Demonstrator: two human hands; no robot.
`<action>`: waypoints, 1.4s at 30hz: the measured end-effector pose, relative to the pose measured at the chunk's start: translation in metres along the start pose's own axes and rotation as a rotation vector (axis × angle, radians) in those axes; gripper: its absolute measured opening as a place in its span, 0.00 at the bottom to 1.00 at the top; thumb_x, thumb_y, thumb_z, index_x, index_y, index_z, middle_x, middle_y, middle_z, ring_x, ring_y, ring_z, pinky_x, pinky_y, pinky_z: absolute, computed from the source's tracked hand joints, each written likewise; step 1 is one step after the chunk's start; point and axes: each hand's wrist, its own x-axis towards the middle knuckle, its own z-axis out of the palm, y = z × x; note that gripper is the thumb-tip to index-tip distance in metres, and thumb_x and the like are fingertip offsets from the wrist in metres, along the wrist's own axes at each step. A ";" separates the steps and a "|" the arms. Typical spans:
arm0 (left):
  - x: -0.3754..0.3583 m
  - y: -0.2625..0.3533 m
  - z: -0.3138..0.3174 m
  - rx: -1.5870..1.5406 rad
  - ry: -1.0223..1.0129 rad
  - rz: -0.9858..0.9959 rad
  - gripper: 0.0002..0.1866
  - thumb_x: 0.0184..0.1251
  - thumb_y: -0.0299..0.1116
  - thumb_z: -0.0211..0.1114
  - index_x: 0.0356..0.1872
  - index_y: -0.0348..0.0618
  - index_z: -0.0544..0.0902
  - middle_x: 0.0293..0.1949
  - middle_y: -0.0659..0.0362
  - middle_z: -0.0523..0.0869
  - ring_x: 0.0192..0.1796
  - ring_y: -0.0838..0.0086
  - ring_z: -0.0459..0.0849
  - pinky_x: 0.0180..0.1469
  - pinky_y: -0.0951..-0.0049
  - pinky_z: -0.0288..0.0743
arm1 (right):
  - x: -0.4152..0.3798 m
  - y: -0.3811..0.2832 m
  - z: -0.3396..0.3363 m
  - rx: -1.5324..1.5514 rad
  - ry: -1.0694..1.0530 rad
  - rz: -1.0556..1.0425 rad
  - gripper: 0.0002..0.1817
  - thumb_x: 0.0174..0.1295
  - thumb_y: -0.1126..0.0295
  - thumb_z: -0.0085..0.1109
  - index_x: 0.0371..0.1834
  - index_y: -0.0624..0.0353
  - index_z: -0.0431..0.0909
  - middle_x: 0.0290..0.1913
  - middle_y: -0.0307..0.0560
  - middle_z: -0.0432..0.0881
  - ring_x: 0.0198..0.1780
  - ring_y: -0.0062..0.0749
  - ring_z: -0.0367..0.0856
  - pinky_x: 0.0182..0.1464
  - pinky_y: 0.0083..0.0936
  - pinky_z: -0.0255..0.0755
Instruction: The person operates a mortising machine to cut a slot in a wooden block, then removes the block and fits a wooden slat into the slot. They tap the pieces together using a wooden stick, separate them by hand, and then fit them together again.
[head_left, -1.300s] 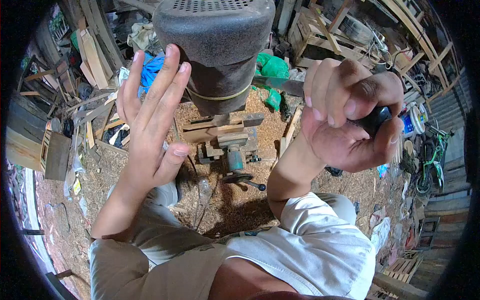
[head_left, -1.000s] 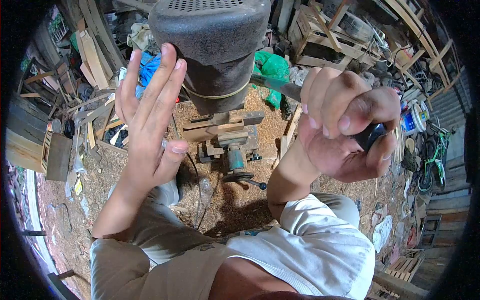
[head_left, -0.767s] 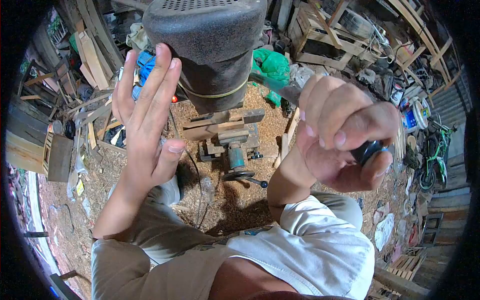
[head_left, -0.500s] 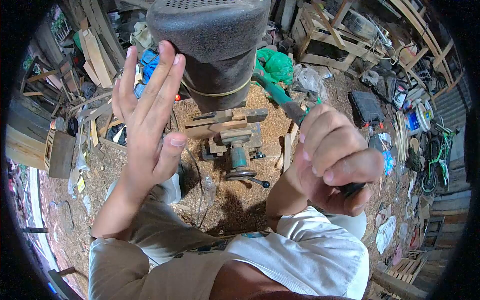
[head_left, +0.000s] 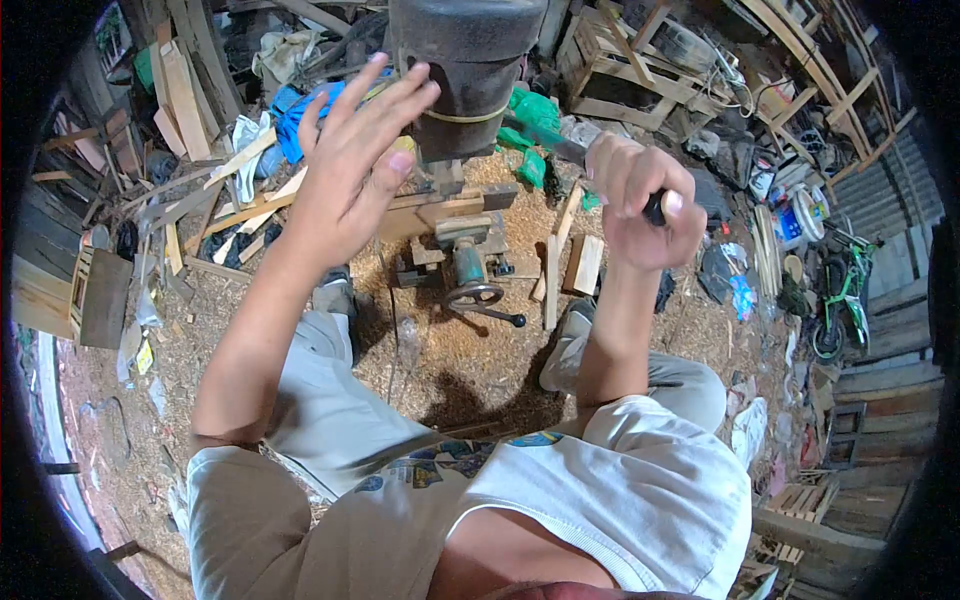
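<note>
My right hand (head_left: 648, 205) is wrapped round the end of a green lever (head_left: 548, 138) that runs out from the machine. A black end of the lever shows between thumb and fingers. My left hand (head_left: 355, 170) is raised, fingers stretched and apart, in front of the dark machine head (head_left: 455, 90). Beneath the head, a piece of wood (head_left: 432, 216) sits in the machine's vise (head_left: 468, 232). A handwheel (head_left: 474, 294) with a black knob is at the vise's near side. Where the machine's tool meets the wood is hidden behind the head.
Sawdust and wood chips cover the ground around my feet. Loose wood strips and a block (head_left: 584, 265) lie right of the machine. A cable (head_left: 388, 330) trails on the left. A wooden crate (head_left: 635, 85), green bags and a small green bicycle (head_left: 845, 295) stand farther off.
My view has shifted, so the machine head appears higher and smaller. My right hand, still gripping the lever, is farther forward. My left hand remains raised and open.
</note>
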 end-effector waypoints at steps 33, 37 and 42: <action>-0.101 -0.049 -0.063 -0.722 -0.817 -0.366 0.22 0.85 0.40 0.53 0.66 0.38 0.83 0.73 0.46 0.79 0.80 0.48 0.70 0.84 0.47 0.54 | 0.083 -0.039 0.023 -0.729 -0.142 1.981 0.28 0.78 0.52 0.61 0.19 0.51 0.68 0.14 0.37 0.69 0.11 0.26 0.68 0.14 0.29 0.61; -0.113 -0.055 -0.073 -0.725 -0.828 -0.454 0.22 0.84 0.40 0.53 0.66 0.38 0.83 0.74 0.46 0.79 0.80 0.48 0.70 0.84 0.47 0.54 | 0.063 -0.037 0.031 -0.705 -0.054 1.935 0.23 0.78 0.54 0.62 0.26 0.54 0.70 0.16 0.35 0.69 0.11 0.24 0.68 0.13 0.28 0.61; -0.133 -0.062 -0.077 -0.693 -0.729 -0.502 0.20 0.83 0.39 0.58 0.66 0.38 0.84 0.70 0.43 0.81 0.77 0.47 0.75 0.82 0.47 0.58 | 0.037 -0.035 0.044 -0.704 0.079 1.910 0.19 0.78 0.53 0.64 0.36 0.55 0.71 0.18 0.33 0.68 0.12 0.21 0.67 0.13 0.26 0.60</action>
